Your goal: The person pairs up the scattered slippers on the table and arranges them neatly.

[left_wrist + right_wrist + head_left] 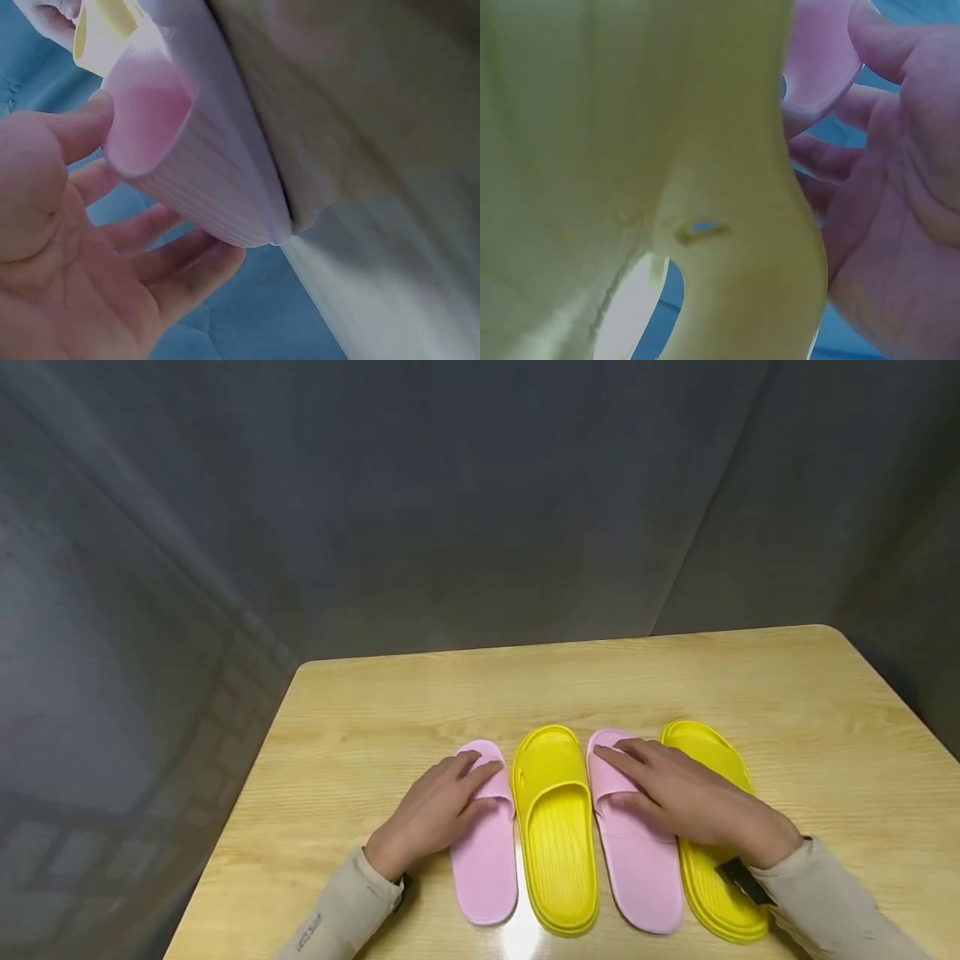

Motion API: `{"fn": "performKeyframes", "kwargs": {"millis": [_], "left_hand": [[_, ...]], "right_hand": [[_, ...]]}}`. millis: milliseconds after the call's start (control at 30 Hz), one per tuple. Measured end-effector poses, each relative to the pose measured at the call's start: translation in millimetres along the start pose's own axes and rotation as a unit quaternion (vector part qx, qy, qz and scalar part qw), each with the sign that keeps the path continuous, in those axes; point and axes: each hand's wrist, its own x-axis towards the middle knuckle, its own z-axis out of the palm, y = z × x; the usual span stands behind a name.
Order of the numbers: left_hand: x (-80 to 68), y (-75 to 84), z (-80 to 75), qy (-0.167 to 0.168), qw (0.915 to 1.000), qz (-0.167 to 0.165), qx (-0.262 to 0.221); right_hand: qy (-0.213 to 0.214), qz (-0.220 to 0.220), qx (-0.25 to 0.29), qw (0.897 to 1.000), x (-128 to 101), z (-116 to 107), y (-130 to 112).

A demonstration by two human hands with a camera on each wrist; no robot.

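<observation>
Left hand (433,808): fingers apart, on left pink slipper (486,877) strap. Right hand (686,795): same, on right pink slipper (643,881). Yellow slipper (561,860) between them, second yellow slipper (708,881) under my right wrist. All on table (375,718).

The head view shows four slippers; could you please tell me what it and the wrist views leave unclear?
Head view: rightmost yellow slipper, partly behind right hand and right sleeve.
Head view: lettering on left sleeve, too small.
Right wrist view: pink slipper, partly behind yellow one.
</observation>
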Motion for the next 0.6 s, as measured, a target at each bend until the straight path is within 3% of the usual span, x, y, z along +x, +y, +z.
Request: {"fn": "performKeyframes", "kwargs": {"millis": [133, 400, 600], "left_hand": [[1.9, -3.0, -4.6, -0.003, 0.9999, 0.003, 0.010], [4.5, -11.6, -26.2, 0.030, 0.9995, -0.013, 0.005], [1.9, -15.2, -34.0, 0.038, 0.9990, -0.020, 0.010]], "right_hand": [[0.005, 0.009, 0.009, 1.000, -2, -5, 2], [0.020, 0.009, 0.007, 1.000, -4, -18, -2], [0.024, 0.003, -0.002, 1.000, -1, -18, -8]]}}
